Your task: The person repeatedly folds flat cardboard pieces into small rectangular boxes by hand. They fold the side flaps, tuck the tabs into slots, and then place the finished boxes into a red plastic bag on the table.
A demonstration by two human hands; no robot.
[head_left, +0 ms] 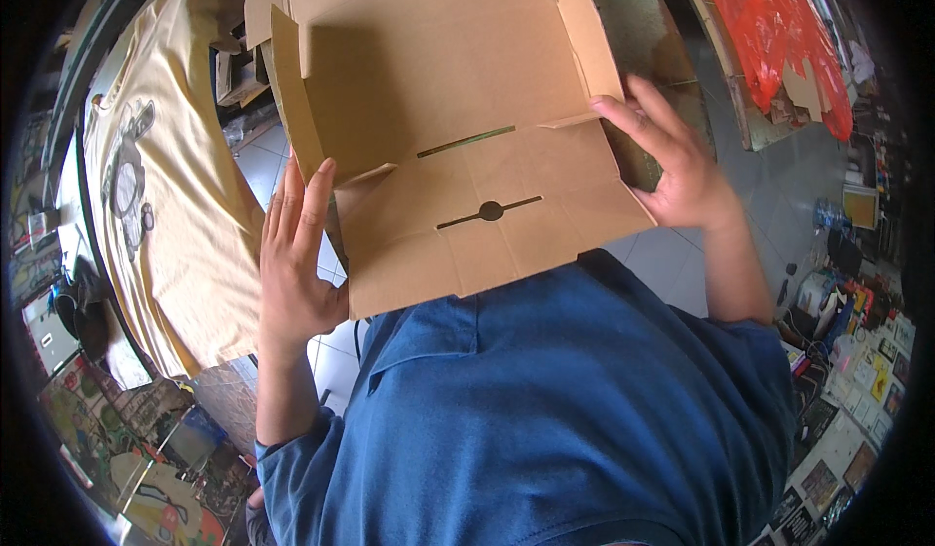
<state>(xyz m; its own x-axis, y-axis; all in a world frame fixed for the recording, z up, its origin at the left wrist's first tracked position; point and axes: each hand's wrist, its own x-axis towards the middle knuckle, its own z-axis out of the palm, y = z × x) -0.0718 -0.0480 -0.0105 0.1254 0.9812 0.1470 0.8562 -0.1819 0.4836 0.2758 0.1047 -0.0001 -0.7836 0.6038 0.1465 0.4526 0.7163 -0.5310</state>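
A brown cardboard box (pixel 458 69), partly folded, lies opened out in front of me. Its near flap (pixel 409 254) reaches toward my blue shirt and has a slit with a round hole in the middle; a second slit runs along the fold behind it. My left hand (pixel 297 244) presses against the left side, fingers stretched along the upright side flap (pixel 292 88). On the right side, my right hand (pixel 672 156) grips the box at its corner, with the thumb and fingers around the folded edge. Parts of the fingers are hidden behind the cardboard.
Left of the box, a cream T-shirt (pixel 175 195) with a printed figure is spread out. A red plastic bag (pixel 779 20) lies on a surface at the far right. Grey floor tiles (pixel 769 225) show beyond my right arm. Cluttered shelves (pixel 847 302) line the right side.
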